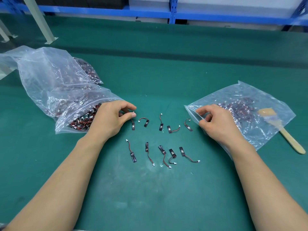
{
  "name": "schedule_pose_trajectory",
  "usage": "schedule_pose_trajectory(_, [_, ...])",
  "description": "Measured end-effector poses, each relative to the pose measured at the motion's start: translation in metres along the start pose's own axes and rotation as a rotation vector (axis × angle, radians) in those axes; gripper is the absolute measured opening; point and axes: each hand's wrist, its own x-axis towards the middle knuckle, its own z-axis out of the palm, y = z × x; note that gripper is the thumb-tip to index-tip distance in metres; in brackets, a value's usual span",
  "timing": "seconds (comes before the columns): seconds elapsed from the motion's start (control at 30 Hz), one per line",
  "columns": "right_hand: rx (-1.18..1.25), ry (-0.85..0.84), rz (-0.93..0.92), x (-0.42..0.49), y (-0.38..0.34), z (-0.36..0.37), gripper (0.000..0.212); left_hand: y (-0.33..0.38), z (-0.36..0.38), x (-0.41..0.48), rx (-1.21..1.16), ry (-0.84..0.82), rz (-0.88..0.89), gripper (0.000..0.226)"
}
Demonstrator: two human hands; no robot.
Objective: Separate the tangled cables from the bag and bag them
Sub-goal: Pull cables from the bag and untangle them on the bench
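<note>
Head view of a green counter (150, 72). The left hand (113, 120) lies at the mouth of the left bag (66, 125), a clear zip bag packed with tangled cables (83, 120) in red and black with white connectors. Its grip is pressed together, thumb and forefinger pinching the white connector end of the leftmost upper cable (133, 125), whose black tab rests on the counter. Behind the left bag stands a larger crumpled bag (41, 72), also clear, with more bundled cables inside it. Between the two hands, separated cables lie singly on the counter in two rows of five: the upper row (161, 125) runs from the left thumb to just beside the right hand, and the lower row (164, 154) lies nearer the person, each cable apart from its neighbours. The right hand (218, 125) rests on the near corner of the right bag (250, 97), a flat clear zip bag holding a loose heap of cables. Its grip is curled, fingertips and thumb pinching the plastic at the bag's edge. A wooden brush (290, 140) lies at the far right, its head seen through the plastic and its handle bare on the counter. Whether the head is inside or beneath the bag cannot be told. Blue shelving (171, 14) crosses the background.
</note>
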Motion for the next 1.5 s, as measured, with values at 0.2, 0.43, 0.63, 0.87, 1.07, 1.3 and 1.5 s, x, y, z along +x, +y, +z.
schedule_pose_trajectory(0.2, [-0.010, 0.000, -0.005, 0.000, 0.000, 0.000, 0.034, 0.001, 0.000, 0.000, 0.006, 0.003, 0.001, 0.018])
schedule_pose_trajectory(0.43, [0.006, 0.007, -0.002, 0.001, 0.000, 0.000, 0.035, 0.003, -0.001, 0.000, 0.016, 0.007, 0.017, 0.016])
schedule_pose_trajectory(0.63, [0.076, 0.026, 0.008, -0.002, 0.000, 0.000, 0.041, 0.008, -0.003, -0.003, 0.000, 0.026, 0.026, 0.010])
schedule_pose_trajectory(0.87, [0.035, 0.061, -0.017, -0.005, 0.000, -0.002, 0.040, 0.016, -0.011, -0.006, 0.001, -0.062, 0.039, 0.017])
schedule_pose_trajectory(1.07, [0.018, 0.055, -0.021, -0.006, -0.001, -0.004, 0.038, 0.020, -0.019, -0.008, -0.081, -0.228, -0.003, 0.049])
schedule_pose_trajectory(1.3, [0.043, 0.028, 0.010, -0.009, -0.004, -0.007, 0.034, 0.016, -0.029, -0.011, -0.020, -0.550, 0.081, 0.105])
schedule_pose_trajectory(1.5, [0.002, 0.066, -0.008, -0.009, -0.004, -0.011, 0.034, 0.015, -0.029, -0.010, 0.003, -0.559, 0.093, 0.105])
